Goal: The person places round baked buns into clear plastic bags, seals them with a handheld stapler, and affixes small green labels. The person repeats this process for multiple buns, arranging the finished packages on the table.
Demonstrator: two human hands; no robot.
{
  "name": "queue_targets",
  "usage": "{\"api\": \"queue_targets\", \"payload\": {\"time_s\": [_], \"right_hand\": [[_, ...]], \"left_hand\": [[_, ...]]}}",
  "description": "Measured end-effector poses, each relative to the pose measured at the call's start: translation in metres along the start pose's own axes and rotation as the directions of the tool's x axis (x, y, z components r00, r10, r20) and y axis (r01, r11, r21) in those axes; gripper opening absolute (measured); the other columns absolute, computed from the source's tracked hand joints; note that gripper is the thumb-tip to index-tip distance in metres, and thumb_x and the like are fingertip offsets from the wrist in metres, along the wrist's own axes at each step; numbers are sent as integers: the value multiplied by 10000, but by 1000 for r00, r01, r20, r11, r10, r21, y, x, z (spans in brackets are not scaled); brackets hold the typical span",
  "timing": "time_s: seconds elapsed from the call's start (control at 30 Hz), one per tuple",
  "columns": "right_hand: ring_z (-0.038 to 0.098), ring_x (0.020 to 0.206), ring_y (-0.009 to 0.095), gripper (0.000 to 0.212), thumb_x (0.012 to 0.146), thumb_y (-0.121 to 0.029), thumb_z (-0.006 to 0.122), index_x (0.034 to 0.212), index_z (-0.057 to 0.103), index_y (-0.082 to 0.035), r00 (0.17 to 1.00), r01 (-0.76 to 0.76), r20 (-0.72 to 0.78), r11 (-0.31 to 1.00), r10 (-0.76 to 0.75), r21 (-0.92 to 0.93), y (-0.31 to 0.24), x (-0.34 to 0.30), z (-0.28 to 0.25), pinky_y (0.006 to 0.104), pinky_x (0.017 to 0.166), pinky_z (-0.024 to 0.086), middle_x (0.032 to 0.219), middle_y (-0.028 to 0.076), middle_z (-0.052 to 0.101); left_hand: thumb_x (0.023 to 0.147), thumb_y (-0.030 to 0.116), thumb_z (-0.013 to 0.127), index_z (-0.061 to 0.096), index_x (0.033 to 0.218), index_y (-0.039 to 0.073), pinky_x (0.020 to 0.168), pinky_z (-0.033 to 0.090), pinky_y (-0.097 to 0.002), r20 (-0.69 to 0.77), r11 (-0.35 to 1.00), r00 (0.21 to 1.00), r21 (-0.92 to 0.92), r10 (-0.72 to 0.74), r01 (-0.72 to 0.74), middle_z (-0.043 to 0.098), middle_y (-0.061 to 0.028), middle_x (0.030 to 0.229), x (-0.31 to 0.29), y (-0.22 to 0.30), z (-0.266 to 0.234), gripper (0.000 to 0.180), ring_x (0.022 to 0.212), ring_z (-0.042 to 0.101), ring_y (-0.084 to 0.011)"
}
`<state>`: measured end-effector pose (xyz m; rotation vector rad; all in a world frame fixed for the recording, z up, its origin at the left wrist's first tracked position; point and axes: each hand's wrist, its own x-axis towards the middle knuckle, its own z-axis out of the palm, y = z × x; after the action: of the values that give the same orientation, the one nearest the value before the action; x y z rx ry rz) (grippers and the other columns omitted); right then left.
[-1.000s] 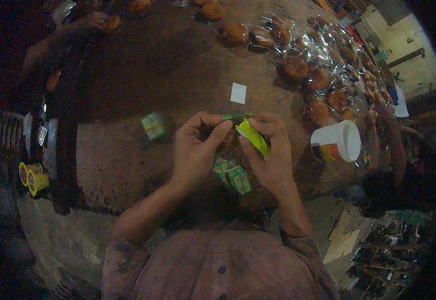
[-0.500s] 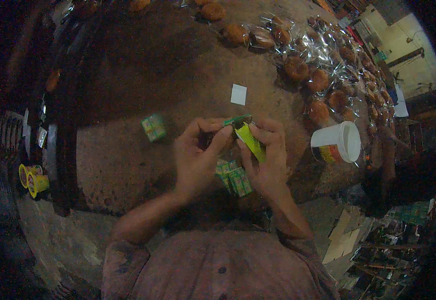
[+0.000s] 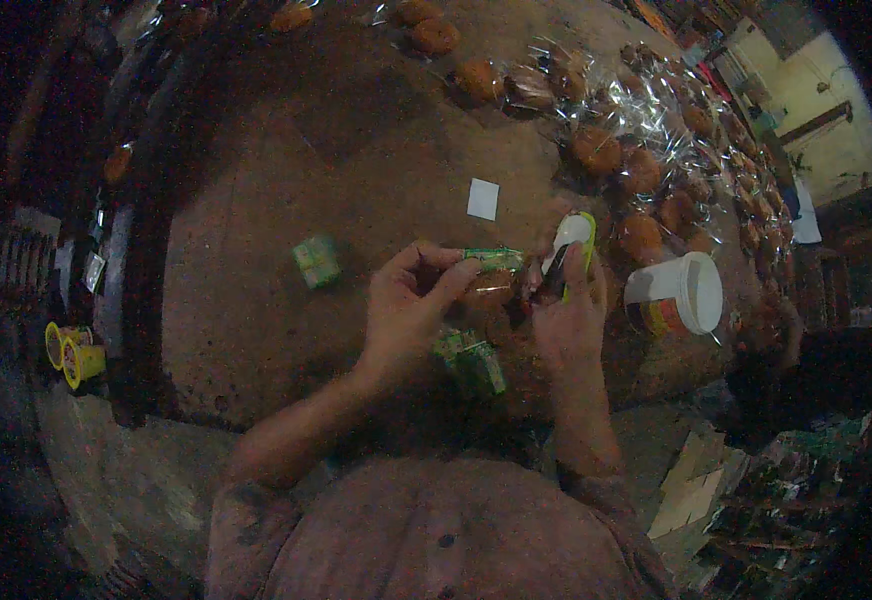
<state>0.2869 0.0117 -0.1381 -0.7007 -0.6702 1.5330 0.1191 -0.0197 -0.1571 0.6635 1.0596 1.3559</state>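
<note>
From my remote station I observe: left hand (image 3: pixel 396 318) pinching a green strip (image 3: pixel 494 260) between thumb and fingers, above the bench (image 3: pixel 266 350). Right hand (image 3: pixel 571 325) closed around a yellow-green and white object (image 3: pixel 573 232), kind unclear, near the strip's right end. White tub (image 3: pixel 691 290) further right.

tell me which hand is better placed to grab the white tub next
Probably the right hand: it is nearer, just left of the white tub. It holds a green-edged white tool, though, so it may need freeing first. The left hand is farther off and holds a green strip.
</note>
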Motion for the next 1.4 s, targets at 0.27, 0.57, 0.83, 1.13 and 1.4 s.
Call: {"api": "queue_targets", "payload": {"time_s": [0.27, 0.57, 0.83, 1.13, 1.4], "right_hand": [[628, 979, 267, 305, 793, -17, 763, 1041, 601, -91, 839, 511, 425, 225, -340, -830, -2, -9, 1, 350, 832, 512, 1018, 89, 655], [595, 1127, 278, 342, 682, -108, 781, 997, 648, -125, 583, 764, 779, -170, -232, -623, -15, -7, -13, 464, 967, 425, 1177, 41, 670], [604, 1139, 301, 272, 741, -122, 740, 992, 633, -113, 753, 645, 601, 122, -266, -754, -16, -9, -13, 455, 954, 449, 1250, 111, 660], [630, 1112, 294, 366, 750, -103, 744, 1081, 587, -116, 364, 899, 870, -119, -333, -422, -34, -28, -27, 470, 947, 517, 1220, 115, 673], [614, 1172, 309, 430, 748, -57, 744, 1132, 559, -110, 376, 895, 874, -124, -308, -429, -37, -46, -23, 490, 1004, 504, 1263, 129, 642]], "left_hand": [[922, 119, 709, 655, 962, 14, 750, 539, -254, 49, 998, 998, -45, 42, -39, 698, -43, 950, -1, -3, 4, 124, 854, 645, -89], [935, 62, 683, 643, 1016, -11, 795, 556, -266, 103, 999, 994, 9, 35, -36, 703, -81, 977, -7, 2, 3, 117, 895, 663, -111], [889, 10, 685, 649, 1032, 18, 876, 554, -366, 317, 731, 778, 278, 543, -624, 708, -138, 1080, 0, 4, 2, 148, 1022, 687, -264], [750, 41, 788, 696, 958, 91, 868, 540, -432, 695, -98, 182, 343, 696, -934, 675, -110, 1166, -19, 20, -15, 233, 1106, 662, -337], [743, 51, 803, 665, 904, 123, 876, 533, -418, 688, -211, 53, 294, 724, -932, 677, -80, 1143, -26, 14, -15, 224, 1070, 677, -301]]}}
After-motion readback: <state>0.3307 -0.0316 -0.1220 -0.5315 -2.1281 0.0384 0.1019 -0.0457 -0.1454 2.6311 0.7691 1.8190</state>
